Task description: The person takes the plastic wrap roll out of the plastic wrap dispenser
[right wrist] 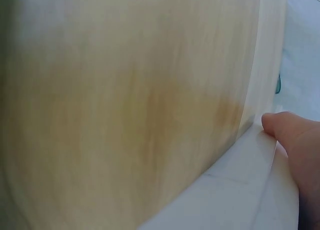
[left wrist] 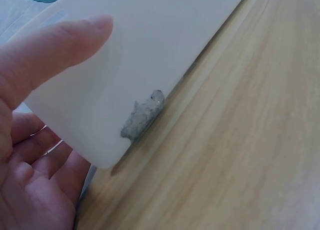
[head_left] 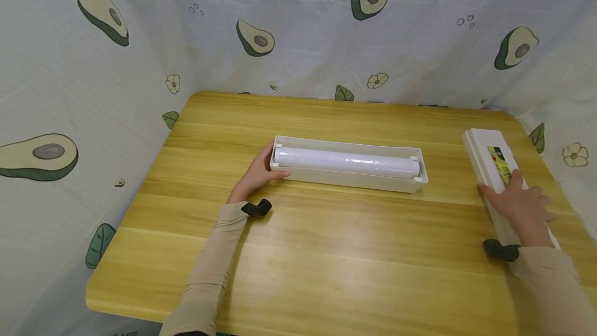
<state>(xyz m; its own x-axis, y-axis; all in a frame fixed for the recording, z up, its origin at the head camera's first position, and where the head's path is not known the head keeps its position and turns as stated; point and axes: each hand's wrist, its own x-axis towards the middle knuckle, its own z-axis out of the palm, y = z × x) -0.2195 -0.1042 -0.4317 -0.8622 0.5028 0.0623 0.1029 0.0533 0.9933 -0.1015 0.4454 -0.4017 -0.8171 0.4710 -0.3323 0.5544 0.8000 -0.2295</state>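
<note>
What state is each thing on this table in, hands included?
White box: upright, top open
White roll: wound, lying lengthwise inside the box
Labelled white piece: lying flat on the table
Left hand: gripping the box's end
Right hand: fingers spread, resting on the labelled white piece

box [head_left: 345, 181]: wht, long, open-topped; upright on counter [head_left: 336, 263], approx. ctr, crosswise, R end a bit nearer; gray patch [left wrist: 144, 117] low on near wall; L grip [head_left: 257, 171] holds L end
roll [head_left: 345, 162]: wht, shiny; lies lengthwise in box, nearly full lgth
lid [head_left: 484, 162]: wht, long, w/ ylw-grn label [head_left: 499, 162]; well apart, R side of counter, R grip [head_left: 522, 206] on top, thumb at L edge
</note>
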